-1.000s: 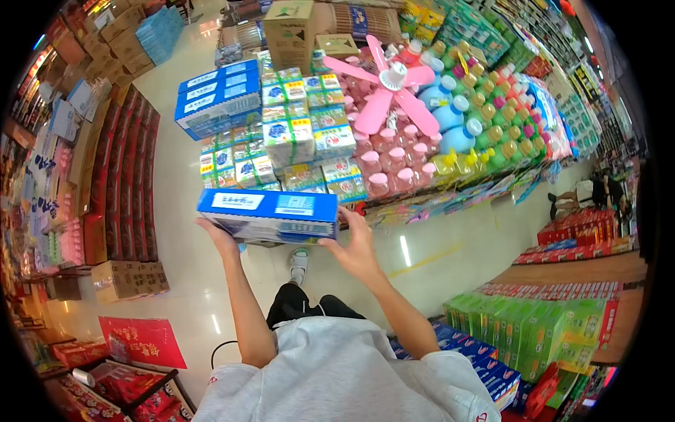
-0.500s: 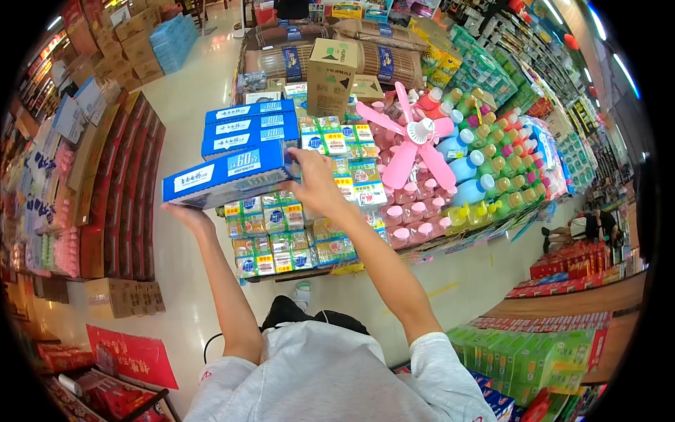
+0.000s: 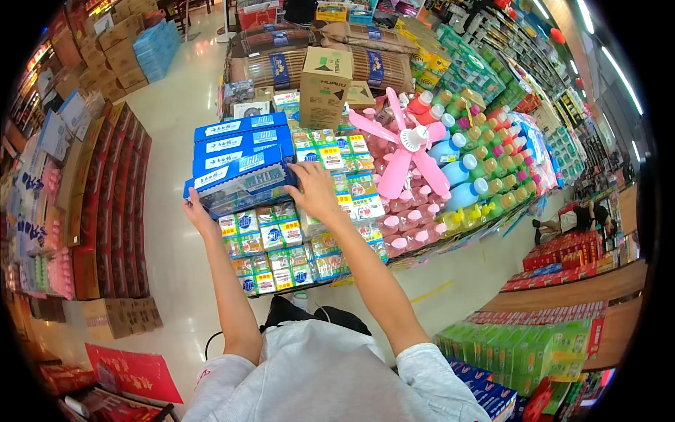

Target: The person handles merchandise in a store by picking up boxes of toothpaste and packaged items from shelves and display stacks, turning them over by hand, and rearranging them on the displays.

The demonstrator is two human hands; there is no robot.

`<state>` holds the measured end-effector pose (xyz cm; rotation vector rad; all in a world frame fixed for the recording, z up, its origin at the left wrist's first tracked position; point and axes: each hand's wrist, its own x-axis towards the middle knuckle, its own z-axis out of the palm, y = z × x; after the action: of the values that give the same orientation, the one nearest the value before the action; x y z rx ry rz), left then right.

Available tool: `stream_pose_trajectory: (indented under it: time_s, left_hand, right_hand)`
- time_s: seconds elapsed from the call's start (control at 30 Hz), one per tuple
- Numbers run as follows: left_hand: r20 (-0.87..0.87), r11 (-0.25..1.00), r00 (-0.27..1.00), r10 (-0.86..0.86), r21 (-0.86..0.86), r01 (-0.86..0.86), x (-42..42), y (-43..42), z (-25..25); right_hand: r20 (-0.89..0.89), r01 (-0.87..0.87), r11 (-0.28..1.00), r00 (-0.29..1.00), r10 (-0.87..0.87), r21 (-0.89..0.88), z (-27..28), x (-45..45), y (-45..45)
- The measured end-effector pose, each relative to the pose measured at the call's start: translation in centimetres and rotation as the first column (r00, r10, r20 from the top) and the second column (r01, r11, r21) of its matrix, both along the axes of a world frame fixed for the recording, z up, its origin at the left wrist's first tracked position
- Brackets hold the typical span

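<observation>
A blue box point(image 3: 242, 184) is between my hands, lying against the front of a row of like blue boxes point(image 3: 239, 137) at the left of the display. My left hand point(image 3: 200, 212) holds its left end from below. At its right end, the fingers and thumb of my right hand point(image 3: 314, 190) press on the side. Packs of soap point(image 3: 271, 243) lie in front of the box and to its right, some under it. A pink fan point(image 3: 415, 138) rests on pink bottles further right.
A brown carton point(image 3: 325, 88) stands behind the soap packs. Coloured bottles point(image 3: 485, 158) fill the display's right side. Dark red shelves point(image 3: 119, 204) stand at the left across the aisle. Green boxes point(image 3: 499, 348) are at the lower right, and a person point(image 3: 587, 216) is at the far right.
Both hands have carried the blue box forward from near my body, over the soap packs and up against the other blue boxes. My view has shifted with it.
</observation>
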<state>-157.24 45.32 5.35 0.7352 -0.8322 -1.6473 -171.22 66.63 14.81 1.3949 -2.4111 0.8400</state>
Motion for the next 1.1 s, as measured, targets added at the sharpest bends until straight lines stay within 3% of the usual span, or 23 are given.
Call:
stream_pose_trajectory:
  time_s: [0.13, 0.2, 0.4, 0.47, 0.57, 0.67, 0.77, 0.83, 1.0, 1.1]
  left_hand:
    - [-0.051, 0.998, 0.998, 0.020, 0.057, -0.017, -0.2, 0.6, 1.6]
    - [-0.103, 0.998, 0.993, 0.054, -0.035, -0.058, -0.4, 0.8, 2.5]
    - [-0.081, 0.993, 0.991, 0.108, -0.043, -0.112, -1.1, -0.1, 2.2]
    - [-0.075, 0.990, 0.989, 0.129, -0.045, -0.133, -1.0, -0.4, 2.1]
    - [-0.072, 0.981, 0.978, 0.194, 0.028, -0.193, 0.2, -0.8, 2.9]
    - [-0.059, 0.957, 0.963, 0.264, -0.107, -0.269, 0.7, -0.3, 6.2]
    - [-0.020, 0.982, 0.988, 0.152, -0.108, -0.153, -0.8, -1.9, 2.8]
    - [0.165, 0.976, 0.981, 0.104, -0.206, -0.069, -1.7, 0.0, 2.3]
    - [0.127, 0.961, 0.969, 0.210, -0.209, -0.181, -2.4, 1.8, 3.0]
    - [0.111, 0.974, 0.980, 0.162, -0.179, -0.141, -2.7, 1.6, 2.9]
  right_hand:
    - [0.003, -0.042, 0.999, 0.999, 0.042, 0.008, 0.1, 0.0, 0.3]
    - [0.011, -0.064, 0.998, 0.998, 0.064, -0.016, 0.3, -0.2, 0.4]
    - [0.056, -0.106, 0.993, 0.992, 0.109, -0.060, 0.8, -0.2, 0.4]
    - [0.063, -0.114, 0.993, 0.992, 0.114, 0.000, 1.0, 0.0, 0.4]
    - [0.033, -0.160, 0.987, 0.987, 0.160, 0.009, 0.8, -0.3, 0.2]
    - [0.041, -0.173, 0.985, 0.984, 0.173, -0.003, 0.3, -0.6, 0.0]
    - [0.044, -0.108, 0.994, 0.993, 0.107, 0.016, 0.3, -0.2, 0.1]
    - [0.062, -0.049, 0.998, 0.997, 0.047, 0.025, 0.3, 0.1, 0.1]
    - [0.082, -0.021, 0.999, 0.996, 0.023, -0.031, 0.4, 0.4, -0.4]
    - [0.106, -0.022, 0.998, 0.994, 0.028, -0.059, 0.5, 0.2, -0.2]
